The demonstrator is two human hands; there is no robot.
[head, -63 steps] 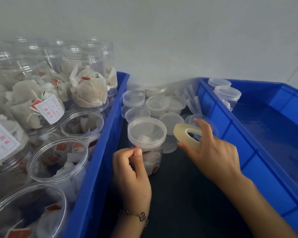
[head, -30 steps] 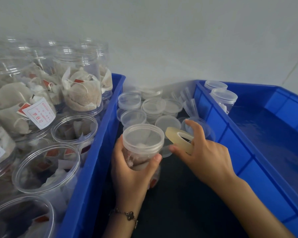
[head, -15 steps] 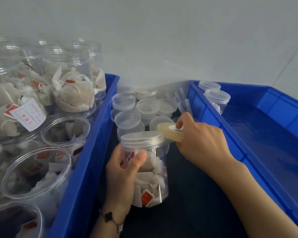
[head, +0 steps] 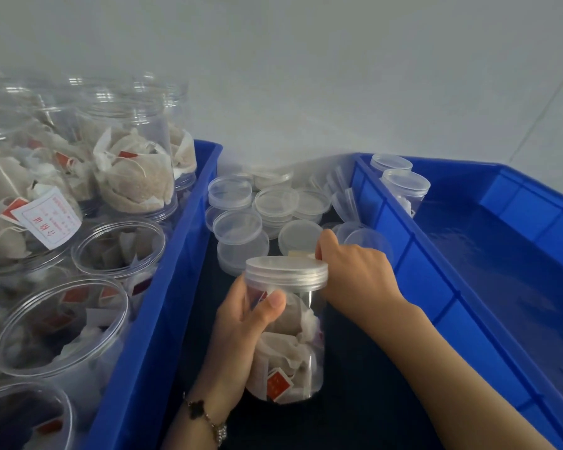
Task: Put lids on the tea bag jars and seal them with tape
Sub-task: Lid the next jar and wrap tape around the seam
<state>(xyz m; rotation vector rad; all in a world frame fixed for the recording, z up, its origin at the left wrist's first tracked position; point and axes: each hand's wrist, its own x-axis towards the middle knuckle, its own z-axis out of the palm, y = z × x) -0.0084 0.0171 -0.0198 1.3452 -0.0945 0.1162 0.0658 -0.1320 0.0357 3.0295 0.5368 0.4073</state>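
A clear jar of tea bags (head: 293,349) with a clear lid (head: 286,272) on top is lifted and tilted over the dark surface between two blue bins. My left hand (head: 244,332) grips the jar body, thumb across the front. My right hand (head: 358,280) is behind the lid's right edge and holds a roll of clear tape (head: 301,254), of which only a sliver shows above the lid. Whether tape touches the lid is hidden.
Loose clear lids (head: 275,203) lie stacked behind the jar. The left blue bin (head: 163,306) holds several open jars of tea bags (head: 117,251). The right blue bin (head: 468,287) holds two lidded jars (head: 405,186) at its far corner. A white wall stands behind.
The jar has come up off the surface and tilted toward me. My right hand with the tape roll moved in from the right to the back edge of the lid.
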